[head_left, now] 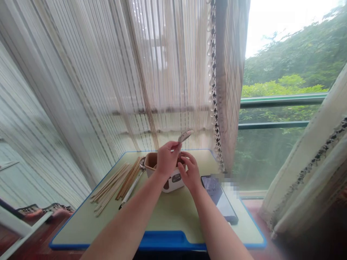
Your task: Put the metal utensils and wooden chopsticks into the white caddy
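Head view: left hand (166,159) has fingers pinched on 1 metal spoon (185,136), bowl end up, above white storage box (180,185). Right hand (191,172) at box's right side; can't tell if its fingers grip anything. Chopsticks (128,178) left, smartphone (222,204) right on tabletop (168,213).

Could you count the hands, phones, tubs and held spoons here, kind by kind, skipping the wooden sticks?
Hands: 2 (left hand, right hand)
Phone: 1
Tub: 1
Held spoon: 1
Total: 5
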Tool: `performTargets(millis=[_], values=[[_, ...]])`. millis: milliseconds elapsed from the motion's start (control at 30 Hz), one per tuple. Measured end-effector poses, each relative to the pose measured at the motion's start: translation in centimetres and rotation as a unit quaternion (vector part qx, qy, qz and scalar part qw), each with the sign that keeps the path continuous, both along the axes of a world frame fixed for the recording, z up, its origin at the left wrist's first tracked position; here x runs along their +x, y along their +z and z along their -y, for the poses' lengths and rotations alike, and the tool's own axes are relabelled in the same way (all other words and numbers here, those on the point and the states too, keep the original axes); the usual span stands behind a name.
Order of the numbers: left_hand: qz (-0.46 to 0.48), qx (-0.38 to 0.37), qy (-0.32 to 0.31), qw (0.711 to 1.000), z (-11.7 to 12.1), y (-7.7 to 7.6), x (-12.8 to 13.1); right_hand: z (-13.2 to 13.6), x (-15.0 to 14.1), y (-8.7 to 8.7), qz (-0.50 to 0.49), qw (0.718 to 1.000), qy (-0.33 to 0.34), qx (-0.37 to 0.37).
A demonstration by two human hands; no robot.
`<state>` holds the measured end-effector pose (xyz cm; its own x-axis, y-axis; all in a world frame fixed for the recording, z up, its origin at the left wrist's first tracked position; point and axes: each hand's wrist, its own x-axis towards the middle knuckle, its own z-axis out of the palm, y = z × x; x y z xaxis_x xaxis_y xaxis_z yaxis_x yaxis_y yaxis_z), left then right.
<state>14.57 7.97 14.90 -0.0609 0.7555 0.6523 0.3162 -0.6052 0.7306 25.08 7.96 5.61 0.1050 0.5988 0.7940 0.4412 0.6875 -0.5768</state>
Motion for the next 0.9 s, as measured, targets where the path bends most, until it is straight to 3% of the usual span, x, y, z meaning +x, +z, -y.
performTargets(millis=[100, 167, 233, 367, 533, 900], values=[[-0.012, -0.013, 0.020, 1.000, 0.4, -1.6, 0.3, 0.0, -0.1, -0.7, -0.100, 0.994, 0.006, -0.031], [-0.014, -0.018, 0.033, 0.999, 0.5, -2.3, 0.4, -0.4, -0.2, -1.4, -0.204, 0.976, 0.009, -0.071], [-0.016, -0.020, 0.030, 0.999, 0.5, -2.7, 0.5, -1.0, -0.2, -1.9, -0.289, 0.951, 0.012, -0.106], [-0.022, -0.027, 0.006, 0.999, 0.4, -2.6, 0.6, -1.7, -0.3, -2.2, -0.367, 0.917, 0.038, -0.152], [-0.022, -0.042, -0.032, 0.998, 0.6, -2.3, 0.9, -1.6, -0.6, -1.9, -0.386, 0.904, 0.078, -0.164], [-0.031, -0.044, -0.026, 0.998, 1.8, -2.2, 1.7, -1.4, -0.5, -2.3, -0.339, 0.926, 0.037, -0.162]])
